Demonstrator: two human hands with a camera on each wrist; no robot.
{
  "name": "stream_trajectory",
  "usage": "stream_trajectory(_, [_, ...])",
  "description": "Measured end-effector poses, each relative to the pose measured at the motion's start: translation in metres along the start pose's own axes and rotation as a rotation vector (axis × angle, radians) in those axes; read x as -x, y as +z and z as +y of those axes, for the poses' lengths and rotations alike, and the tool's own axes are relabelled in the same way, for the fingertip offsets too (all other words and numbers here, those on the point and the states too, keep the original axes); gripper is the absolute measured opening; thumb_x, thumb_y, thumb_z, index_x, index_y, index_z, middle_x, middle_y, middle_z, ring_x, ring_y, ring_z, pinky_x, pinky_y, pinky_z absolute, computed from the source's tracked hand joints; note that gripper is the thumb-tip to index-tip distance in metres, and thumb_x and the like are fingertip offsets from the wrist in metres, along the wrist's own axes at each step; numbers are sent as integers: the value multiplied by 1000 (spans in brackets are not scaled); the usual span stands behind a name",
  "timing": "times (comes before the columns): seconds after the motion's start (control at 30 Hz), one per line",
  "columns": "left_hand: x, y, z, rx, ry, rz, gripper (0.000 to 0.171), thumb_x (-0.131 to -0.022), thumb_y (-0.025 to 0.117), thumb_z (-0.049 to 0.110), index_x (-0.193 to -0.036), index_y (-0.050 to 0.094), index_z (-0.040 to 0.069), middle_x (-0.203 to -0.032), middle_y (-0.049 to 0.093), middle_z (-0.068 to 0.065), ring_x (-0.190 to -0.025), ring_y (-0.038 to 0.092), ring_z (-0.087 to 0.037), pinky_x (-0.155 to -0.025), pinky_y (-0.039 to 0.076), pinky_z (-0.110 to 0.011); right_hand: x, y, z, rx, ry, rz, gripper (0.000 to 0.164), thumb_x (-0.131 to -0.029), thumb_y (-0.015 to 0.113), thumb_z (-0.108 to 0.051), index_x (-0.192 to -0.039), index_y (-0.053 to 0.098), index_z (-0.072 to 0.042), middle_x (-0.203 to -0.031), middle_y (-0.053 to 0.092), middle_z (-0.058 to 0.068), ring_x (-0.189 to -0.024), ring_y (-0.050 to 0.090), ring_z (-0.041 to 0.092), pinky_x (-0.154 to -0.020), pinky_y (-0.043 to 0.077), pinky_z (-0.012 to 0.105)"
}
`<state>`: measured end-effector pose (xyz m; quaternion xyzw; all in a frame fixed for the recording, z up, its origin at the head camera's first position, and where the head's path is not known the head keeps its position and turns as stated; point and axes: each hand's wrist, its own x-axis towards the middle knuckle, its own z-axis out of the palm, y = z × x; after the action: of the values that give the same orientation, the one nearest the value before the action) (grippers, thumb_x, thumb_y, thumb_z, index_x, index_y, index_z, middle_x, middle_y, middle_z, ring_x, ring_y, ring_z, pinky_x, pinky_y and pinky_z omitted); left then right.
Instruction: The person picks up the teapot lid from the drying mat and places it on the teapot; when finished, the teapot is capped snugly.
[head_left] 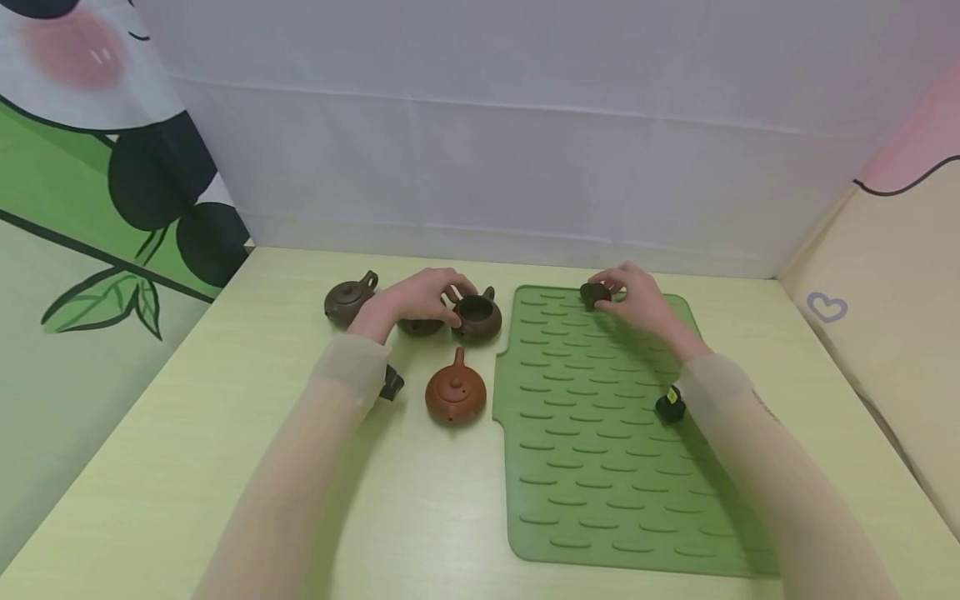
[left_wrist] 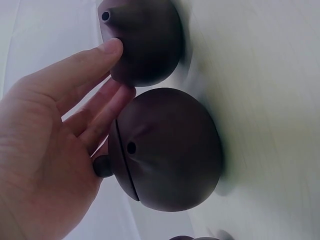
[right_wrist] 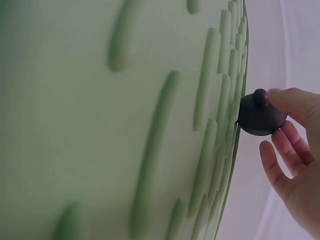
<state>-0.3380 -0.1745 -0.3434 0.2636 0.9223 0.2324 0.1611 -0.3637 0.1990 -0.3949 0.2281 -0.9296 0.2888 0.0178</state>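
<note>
My left hand (head_left: 423,293) holds a lidless dark brown teapot (head_left: 480,330) by its rim, thumb beside the spout and fingers on the other side. The pot stands on the table with its mouth upward. Just left of it, partly under the hand, is a lidded dark teapot (left_wrist: 172,150); its knob lies close to the palm. Over the far part of a green mat (head_left: 570,433), my right hand (head_left: 633,300) pinches a small dark teapot lid (right_wrist: 261,119) between thumb and fingers. The thumb lies at the knob, and the lid's edge seems tipped toward the mat.
An orange-brown lidded teapot (head_left: 455,394) stands in front of the dark ones. Another dark lidded teapot (head_left: 347,302) is at the far left. The pale table (head_left: 420,517) ends at a white cloth backdrop (head_left: 480,167).
</note>
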Motion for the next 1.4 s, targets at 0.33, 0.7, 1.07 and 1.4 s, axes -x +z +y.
stream_trajectory(0.33, [1, 1, 3, 5, 2, -2, 55, -83, 77, 10, -135, 58, 10, -134, 61, -10, -120, 60, -30, -103, 50, -45, -12, 1, 2, 8, 29, -14, 46, -88, 72, -7, -132, 60, -8, -122, 49, 23, -111, 53, 40, -94, 48, 55])
stream_trajectory(0.7, [-3, 3, 1, 4, 7, 1, 55, -83, 77, 10, -134, 58, 11, -133, 62, -9, -120, 61, -29, -103, 50, -44, -15, 2, -2, 33, 38, 6, 23, -90, 69, -4, -113, 71, -3, -125, 47, 22, -115, 48, 38, -95, 45, 53])
stream_trajectory(1.07, [1, 2, -1, 13, 16, 4, 56, -83, 77, 11, -135, 57, 10, -134, 61, -10, -122, 59, -30, -104, 49, -46, -17, 4, 2, -30, 108, 29, 26, -91, 67, -3, -117, 70, -4, -124, 48, 22, -114, 53, 41, -93, 51, 53])
stream_trajectory(1.4, [3, 5, -11, 26, -18, 42, 50, -85, 77, 18, -131, 60, 13, -132, 63, -9, -124, 59, -27, -104, 49, -42, -17, 6, 7, -12, 110, 88, 23, -90, 70, -8, -112, 71, -3, -124, 52, 22, -109, 57, 41, -95, 49, 54])
